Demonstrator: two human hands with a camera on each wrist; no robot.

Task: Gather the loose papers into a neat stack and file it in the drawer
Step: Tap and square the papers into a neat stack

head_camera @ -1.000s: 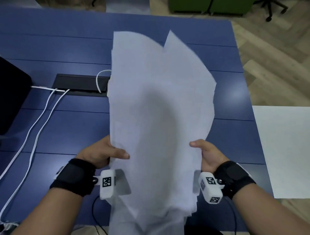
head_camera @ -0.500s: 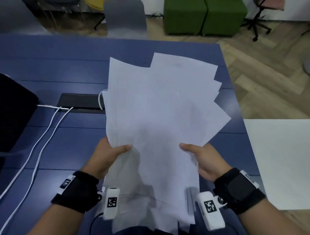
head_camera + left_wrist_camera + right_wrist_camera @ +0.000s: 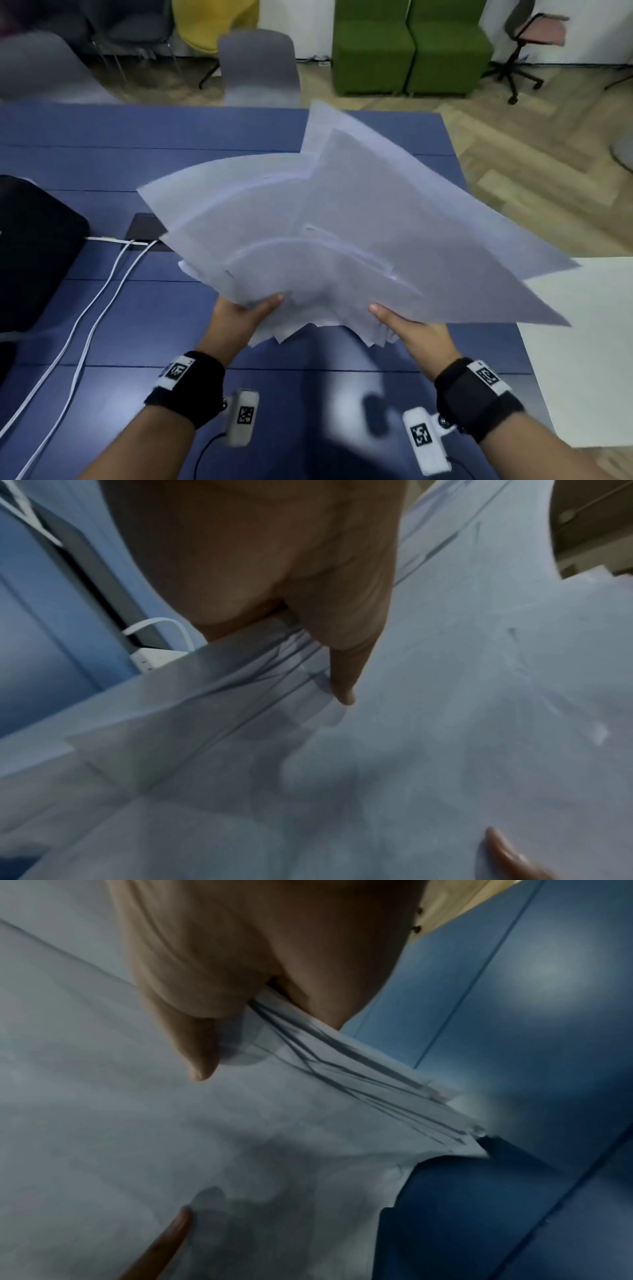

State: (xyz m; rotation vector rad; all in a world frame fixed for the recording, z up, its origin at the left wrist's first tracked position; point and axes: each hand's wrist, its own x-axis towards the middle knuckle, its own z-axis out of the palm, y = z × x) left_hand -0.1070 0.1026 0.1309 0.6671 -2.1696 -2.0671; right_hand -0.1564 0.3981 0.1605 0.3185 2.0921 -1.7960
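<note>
A fanned, uneven bundle of white papers (image 3: 342, 240) hangs in the air above the blue table (image 3: 102, 308), tilted nearly flat and spreading to the far right. My left hand (image 3: 243, 315) pinches its near left edge, thumb on top. My right hand (image 3: 407, 329) pinches the near right edge the same way. In the left wrist view the papers (image 3: 445, 696) fill the frame under my left hand (image 3: 335, 674). The right wrist view shows the sheets' staggered edges (image 3: 359, 1074) caught in my right hand (image 3: 212, 1047). No drawer is in view.
A black cable box (image 3: 145, 228) set in the table feeds white cables (image 3: 92, 325) running toward me on the left. A black object (image 3: 30, 253) lies at the left edge. A white surface (image 3: 582, 342) adjoins the table on the right. Chairs and green seats stand beyond.
The bundle has tipped from upright, facing me, to nearly flat and swung toward the right, with the sheets fanning wider. Both hands kept their grip and moved farther from me.
</note>
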